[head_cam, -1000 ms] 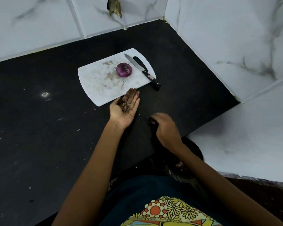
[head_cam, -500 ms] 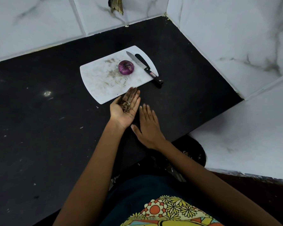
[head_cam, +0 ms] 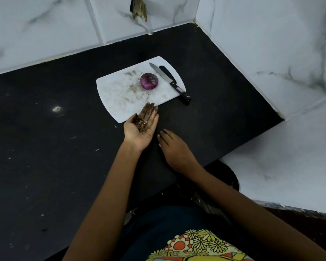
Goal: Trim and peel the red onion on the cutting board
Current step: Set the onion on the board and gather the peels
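Note:
A purple, peeled-looking red onion (head_cam: 149,81) sits on the white cutting board (head_cam: 119,97), which is smeared with brownish dirt. A black-handled knife (head_cam: 170,82) lies along the board's right side, its handle hanging over the edge. My left hand (head_cam: 142,126) lies palm up at the board's near edge, fingers straight and dirty, with a small heap of onion scraps (head_cam: 143,123) on the palm. My right hand (head_cam: 174,147) lies palm down on the black counter just right of it, fingers straight, holding nothing.
The black counter (head_cam: 45,147) carries scattered specks and crumbs. White marble-patterned tiled walls (head_cam: 252,44) close in at the back and right, forming a corner. A hole with debris (head_cam: 138,8) breaks the back wall. The counter's near right edge drops off beside my body.
My right hand went from curled at the counter's near edge to flat, sweeping left toward my left hand. My left hand stayed palm up with the scraps.

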Tool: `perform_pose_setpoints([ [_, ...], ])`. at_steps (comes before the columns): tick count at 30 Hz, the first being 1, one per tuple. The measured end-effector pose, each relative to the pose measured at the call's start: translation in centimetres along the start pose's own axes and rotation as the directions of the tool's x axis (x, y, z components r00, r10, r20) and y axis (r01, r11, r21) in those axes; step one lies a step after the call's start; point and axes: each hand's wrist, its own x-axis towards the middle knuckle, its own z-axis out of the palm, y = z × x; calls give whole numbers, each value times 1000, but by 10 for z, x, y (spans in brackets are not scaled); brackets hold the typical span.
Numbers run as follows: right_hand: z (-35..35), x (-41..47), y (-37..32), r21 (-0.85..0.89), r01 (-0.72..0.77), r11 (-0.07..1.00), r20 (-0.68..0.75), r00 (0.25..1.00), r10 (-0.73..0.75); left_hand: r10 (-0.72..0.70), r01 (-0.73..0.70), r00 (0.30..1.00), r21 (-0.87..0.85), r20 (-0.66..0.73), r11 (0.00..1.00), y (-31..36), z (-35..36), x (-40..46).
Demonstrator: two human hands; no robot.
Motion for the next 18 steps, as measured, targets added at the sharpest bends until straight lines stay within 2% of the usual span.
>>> perform_pose_setpoints([
  [3,-6,-17,7,-38,58,998,-98,993,-61,-5,6,1000,14,-1,1000,0,2,1],
  [4,-10,-20,9,9,30,1000,-122,992,-29,-5,5,1000,18,-3,1000,1,3,1],
  [5,-17,-21,10,114,-53,992,-125,990,67,-3,3,1000,22,-4,1000,1,4,1],
  [7,-30,-19,13,350,-305,886,-103,927,360,0,0,1000,28,-6,1000,1,4,1],
  [9,-38,-15,18,398,-470,788,-72,840,538,2,-2,1000,27,-10,1000,1,4,2],
  [11,-41,-12,18,312,-501,807,29,854,519,1,-1,1000,27,-14,1000,0,3,2],
  [14,-37,-15,2,154,-396,905,165,914,372,-12,13,1000,29,-14,1000,-2,3,3],
  [16,-29,-21,-11,17,-305,952,187,936,297,-20,20,1000,27,-13,999,-4,3,4],
  [18,-20,-28,-19,-68,-220,973,120,966,227,-23,23,1000,29,-13,999,-5,3,3],
])
